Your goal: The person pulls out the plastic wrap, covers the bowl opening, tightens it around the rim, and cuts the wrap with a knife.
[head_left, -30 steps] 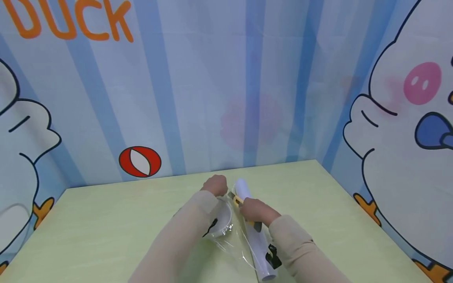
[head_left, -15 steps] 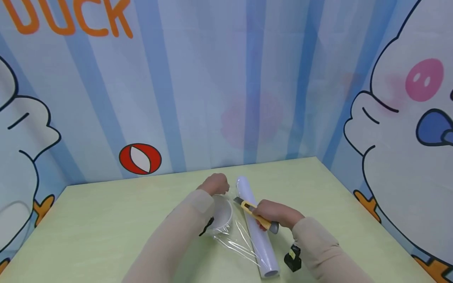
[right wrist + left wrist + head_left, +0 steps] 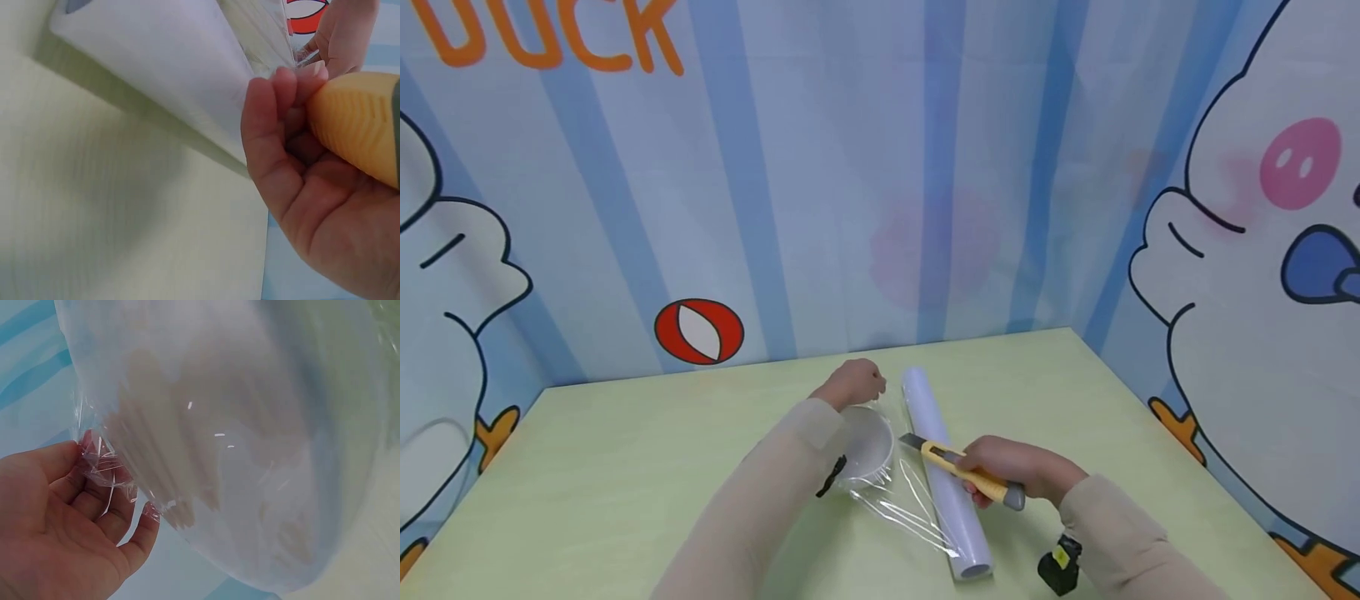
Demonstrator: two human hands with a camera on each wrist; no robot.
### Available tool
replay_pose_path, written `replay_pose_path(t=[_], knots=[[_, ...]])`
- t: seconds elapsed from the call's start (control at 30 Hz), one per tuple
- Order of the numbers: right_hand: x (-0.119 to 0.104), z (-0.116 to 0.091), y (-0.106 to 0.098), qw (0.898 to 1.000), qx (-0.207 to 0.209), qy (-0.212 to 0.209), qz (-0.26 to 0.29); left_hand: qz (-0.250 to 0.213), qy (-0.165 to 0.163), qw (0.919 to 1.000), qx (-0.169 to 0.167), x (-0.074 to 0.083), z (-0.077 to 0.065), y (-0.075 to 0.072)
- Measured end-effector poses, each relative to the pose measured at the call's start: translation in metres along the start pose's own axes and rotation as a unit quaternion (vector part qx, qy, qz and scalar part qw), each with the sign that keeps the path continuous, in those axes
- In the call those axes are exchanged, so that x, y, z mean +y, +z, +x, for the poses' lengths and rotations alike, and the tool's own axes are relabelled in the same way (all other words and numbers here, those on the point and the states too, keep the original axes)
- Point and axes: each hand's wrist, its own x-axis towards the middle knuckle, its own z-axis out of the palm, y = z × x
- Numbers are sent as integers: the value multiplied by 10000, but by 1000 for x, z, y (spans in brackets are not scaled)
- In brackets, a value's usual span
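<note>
Since a second ago, the right hand [image 3: 1024, 469] has moved right and nearer to the wearer, taking the yellow cutter [image 3: 947, 461] away from the left hand [image 3: 854, 381], which has barely shifted. Through the head camera, I see the cutter slant across above the white roll [image 3: 953, 508], its bare blade aimed at the gap between roll and bowl. The right fingers are wrapped round its handle; I cannot tell whether the blade touches the film. On my left wrist feed, the left thumb and fingers pinch a bunched edge of the clear film [image 3: 898, 508] just beside the rim of the white bowl [image 3: 868, 446]. That film lies over the bowl and runs in shiny creases to the roll, which rests lengthwise on the pale green tabletop [image 3: 647, 467] to the bowl's right. Behind hangs a blue striped backdrop [image 3: 842, 167] with a red-and-white ball [image 3: 699, 332] printed low.
</note>
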Motion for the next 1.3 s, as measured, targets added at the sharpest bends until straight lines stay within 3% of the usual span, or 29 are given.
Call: replay_pose_path(t=[0.47, 1.3], knots=[[20, -22, -6, 9966, -679, -82, 467, -316, 42, 9995, 42, 2, -10, -5], [52, -63, -11, 9799, -1805, -202, 826, -470, -30, 9989, 33, -1, -9, -4]])
